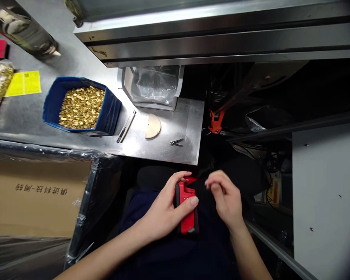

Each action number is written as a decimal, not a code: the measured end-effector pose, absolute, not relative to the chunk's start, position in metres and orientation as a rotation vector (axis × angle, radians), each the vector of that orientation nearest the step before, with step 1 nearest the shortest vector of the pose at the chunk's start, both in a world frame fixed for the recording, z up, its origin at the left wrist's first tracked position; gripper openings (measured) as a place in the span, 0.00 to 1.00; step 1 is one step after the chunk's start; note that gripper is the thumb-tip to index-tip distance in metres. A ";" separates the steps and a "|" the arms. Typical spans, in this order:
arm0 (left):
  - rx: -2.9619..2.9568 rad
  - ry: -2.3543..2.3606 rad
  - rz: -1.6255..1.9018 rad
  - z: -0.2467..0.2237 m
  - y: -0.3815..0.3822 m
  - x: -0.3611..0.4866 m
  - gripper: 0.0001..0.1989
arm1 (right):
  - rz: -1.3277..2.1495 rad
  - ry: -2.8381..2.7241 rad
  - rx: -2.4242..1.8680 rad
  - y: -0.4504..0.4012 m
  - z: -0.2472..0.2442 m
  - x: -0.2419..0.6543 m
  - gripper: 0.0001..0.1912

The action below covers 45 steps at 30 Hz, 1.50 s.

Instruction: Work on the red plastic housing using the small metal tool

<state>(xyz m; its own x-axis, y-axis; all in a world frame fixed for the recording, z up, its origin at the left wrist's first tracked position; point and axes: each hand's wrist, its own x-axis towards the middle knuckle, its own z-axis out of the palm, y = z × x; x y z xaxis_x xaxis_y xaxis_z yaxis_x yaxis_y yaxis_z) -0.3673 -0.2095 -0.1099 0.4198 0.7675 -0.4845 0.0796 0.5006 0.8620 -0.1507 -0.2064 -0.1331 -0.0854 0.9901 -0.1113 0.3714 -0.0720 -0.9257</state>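
A small red and black block-like device [188, 223] rests above my lap, gripped by my left hand [166, 208]. My left thumb lies across its red face, and the fingers wrap round its far side. Just to its right, apart from it, is my right hand [227, 200]. The thumb and fingers there are pinched together, and whatever they hold, if anything, is too small to make out. On the metal table [189, 116] in front lie tweezers [126, 126], a pale half-round disc [153, 126] and a small dark metal tool [176, 142].
A blue bin [51, 105] of small brass parts stands left, near a grey bin [175, 102] holding clear plastic. A metal frame [221, 42] crosses above. A cardboard box [37, 210] sits lower left, an orange tool [216, 122] hangs right, beside a white panel [326, 186].
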 end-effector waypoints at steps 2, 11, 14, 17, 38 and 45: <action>1.022 1.143 0.490 -0.115 -0.208 -0.360 0.24 | 1.431 -1.626 -1.357 -0.237 -0.120 -0.145 0.26; 0.970 1.119 0.506 -0.117 -0.190 -0.341 0.19 | 1.207 -1.989 -1.251 -0.274 -0.124 -0.154 0.06; 0.910 1.160 0.481 -0.125 -0.186 -0.339 0.21 | 1.198 -1.986 -1.198 -0.270 -0.126 -0.152 0.07; 0.791 1.183 0.460 -0.136 -0.186 -0.337 0.21 | 1.251 -1.901 -1.245 -0.268 -0.129 -0.149 0.09; 1.077 0.920 0.344 -0.141 -0.197 -0.337 0.18 | 1.619 -1.205 -1.333 -0.265 -0.141 -0.142 0.12; 1.147 0.935 0.314 -0.148 -0.198 -0.334 0.24 | 1.615 -1.065 -1.516 -0.268 -0.145 -0.143 0.26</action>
